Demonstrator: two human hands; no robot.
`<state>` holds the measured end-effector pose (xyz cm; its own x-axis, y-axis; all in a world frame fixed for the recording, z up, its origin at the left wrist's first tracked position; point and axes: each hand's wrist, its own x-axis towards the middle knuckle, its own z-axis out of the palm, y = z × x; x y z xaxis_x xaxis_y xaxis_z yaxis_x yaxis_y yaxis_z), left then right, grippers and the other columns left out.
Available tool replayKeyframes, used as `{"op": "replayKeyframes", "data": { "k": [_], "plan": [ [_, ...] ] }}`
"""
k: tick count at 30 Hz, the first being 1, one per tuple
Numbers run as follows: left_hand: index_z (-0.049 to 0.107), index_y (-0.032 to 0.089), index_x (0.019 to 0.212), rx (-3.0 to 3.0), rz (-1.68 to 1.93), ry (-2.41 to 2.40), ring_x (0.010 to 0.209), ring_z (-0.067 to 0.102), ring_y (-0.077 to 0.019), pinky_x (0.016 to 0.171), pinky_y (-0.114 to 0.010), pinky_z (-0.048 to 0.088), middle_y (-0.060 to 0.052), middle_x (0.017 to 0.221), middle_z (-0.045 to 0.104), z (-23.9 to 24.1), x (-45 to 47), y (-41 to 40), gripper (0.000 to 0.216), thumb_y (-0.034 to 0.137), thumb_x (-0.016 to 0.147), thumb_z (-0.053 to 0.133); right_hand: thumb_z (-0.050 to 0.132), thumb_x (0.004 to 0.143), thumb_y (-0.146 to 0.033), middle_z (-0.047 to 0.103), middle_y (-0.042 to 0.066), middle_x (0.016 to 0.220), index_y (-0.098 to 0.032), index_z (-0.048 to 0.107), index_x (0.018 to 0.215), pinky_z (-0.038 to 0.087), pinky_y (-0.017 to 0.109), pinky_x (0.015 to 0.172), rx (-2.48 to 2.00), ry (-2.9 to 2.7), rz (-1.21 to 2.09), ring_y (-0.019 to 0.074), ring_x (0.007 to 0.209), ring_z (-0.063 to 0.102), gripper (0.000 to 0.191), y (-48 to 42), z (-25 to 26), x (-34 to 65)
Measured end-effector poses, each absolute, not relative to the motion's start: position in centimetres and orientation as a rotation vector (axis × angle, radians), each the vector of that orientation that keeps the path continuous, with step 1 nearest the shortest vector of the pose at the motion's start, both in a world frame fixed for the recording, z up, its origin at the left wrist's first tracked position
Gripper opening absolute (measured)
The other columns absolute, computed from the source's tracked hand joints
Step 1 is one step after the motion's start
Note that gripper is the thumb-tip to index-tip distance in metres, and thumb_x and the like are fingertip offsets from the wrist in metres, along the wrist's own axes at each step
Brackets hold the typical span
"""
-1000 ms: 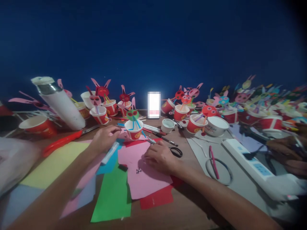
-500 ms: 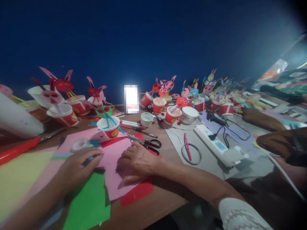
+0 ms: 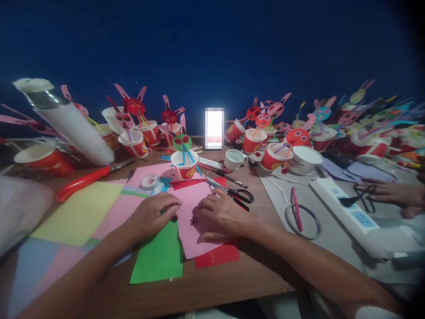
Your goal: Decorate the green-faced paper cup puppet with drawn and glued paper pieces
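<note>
My left hand (image 3: 152, 215) rests over the sheets with its fingers curled together; a small dark and red bit shows by its fingertips, but I cannot make out what it is. Flat on a pink sheet (image 3: 189, 199) lies my right hand (image 3: 224, 217), palm down, fingers slightly apart. Small black marks (image 3: 193, 221) show on that sheet beside it. Black-handled scissors (image 3: 237, 193) lie just beyond my right hand. A green sheet (image 3: 156, 261) is under my left hand's side, and a red sheet (image 3: 217, 258) sticks out beneath the pink one. A tape roll (image 3: 149, 180) sits beyond my left hand.
A paper cup (image 3: 184, 170) with a green paper face stands ahead, among several similar cups. At left are a red-handled knife (image 3: 86, 181) and a white cylinder (image 3: 76, 128). A power strip (image 3: 345, 217) and another person's hand (image 3: 392, 195) are at right.
The view has swung left, so everything sits farther right in it. My hands stay about where they were on the sheets. Another person's hand now shows by the power strip.
</note>
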<state>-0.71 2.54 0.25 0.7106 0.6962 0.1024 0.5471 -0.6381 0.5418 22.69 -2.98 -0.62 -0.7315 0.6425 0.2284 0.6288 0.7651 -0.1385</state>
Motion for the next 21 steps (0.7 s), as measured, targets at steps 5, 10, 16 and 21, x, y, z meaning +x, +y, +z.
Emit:
{"op": "replayKeyframes", "data": {
  "k": [5,10,16,21],
  "plan": [
    [0.063,0.018,0.094,2.463,0.436,0.889,0.089,0.058,-0.0161,0.081,-0.028,0.044,-0.005,0.094,0.065,-0.1,-0.7,2.4,0.023,0.027,0.086,0.044,0.049,0.079,-0.057,0.06,0.008,0.091,-0.019,0.058,0.103,0.027,0.041,0.087,-1.075,-2.663,0.04,0.0207,0.085,0.051,0.046,-2.9,-1.3,22.4],
    [0.062,0.019,0.095,2.502,0.439,0.863,0.09,0.056,-0.0168,0.082,-0.03,0.043,-0.005,0.095,0.065,0.0,-0.6,2.2,0.021,0.026,0.086,0.044,0.048,0.079,-0.059,0.061,0.008,0.09,-0.018,0.059,0.1,0.026,0.041,0.088,-1.054,-2.634,0.044,0.0208,0.085,0.052,0.048,-2.9,-1.2,22.3],
    [0.061,0.018,0.099,2.602,0.416,0.756,0.097,0.053,-0.0203,0.085,-0.034,0.042,-0.007,0.1,0.065,0.2,-0.3,1.7,0.022,0.025,0.085,0.046,0.047,0.081,-0.056,0.061,0.008,0.09,-0.018,0.059,0.099,0.027,0.041,0.087,-1.012,-2.613,0.018,0.0199,0.085,0.053,0.044,-3.2,-1.3,22.5],
    [0.057,0.019,0.112,2.716,0.323,0.664,0.106,0.049,-0.026,0.091,-0.042,0.039,-0.01,0.113,0.061,-0.3,-0.4,1.5,0.038,0.038,0.079,0.055,0.051,0.085,-0.035,0.063,0.006,0.091,-0.02,0.061,0.093,0.029,0.038,0.084,-1.072,-2.569,-0.046,0.0178,0.084,0.055,0.02,-3.3,-1.3,23.4]
  ]
}}
